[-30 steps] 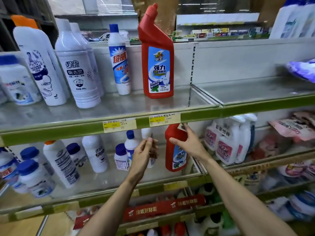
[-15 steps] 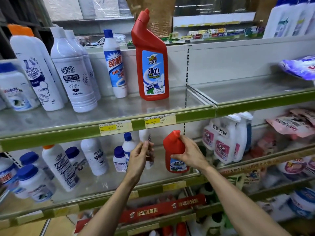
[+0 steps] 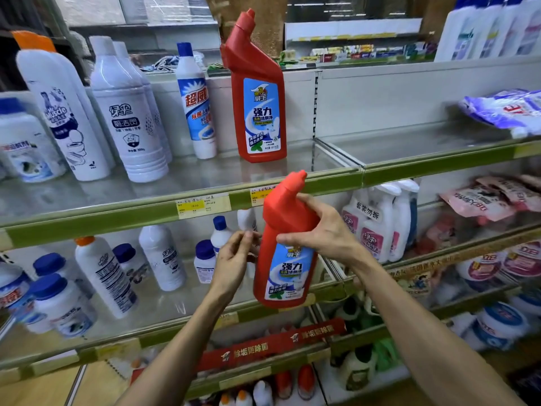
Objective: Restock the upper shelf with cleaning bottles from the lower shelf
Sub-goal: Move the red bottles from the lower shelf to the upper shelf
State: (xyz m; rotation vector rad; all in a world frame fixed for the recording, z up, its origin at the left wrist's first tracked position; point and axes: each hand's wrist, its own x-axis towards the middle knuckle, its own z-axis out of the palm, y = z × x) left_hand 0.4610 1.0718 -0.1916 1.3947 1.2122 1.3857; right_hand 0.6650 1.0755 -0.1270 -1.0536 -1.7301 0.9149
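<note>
Red bottle [image 3: 281, 259] gripped at its shoulder by my right hand [image 3: 325, 232], in front of the upper shelf [image 3: 117, 221] edge, my left hand [image 3: 234, 259] loosely curled, empty, just beside it

A red bottle [image 3: 285, 259] held in front of the shelving
The right hand [image 3: 325, 232] grips it at the shoulder, slightly tilted, cap level with the green edge of the upper shelf [image 3: 190, 178]; the left hand [image 3: 232, 259] hovers just beside it, fingers loosely curled. A matching bottle [image 3: 257, 106] stands upright above, beside white bottles [image 3: 131, 121]
</note>
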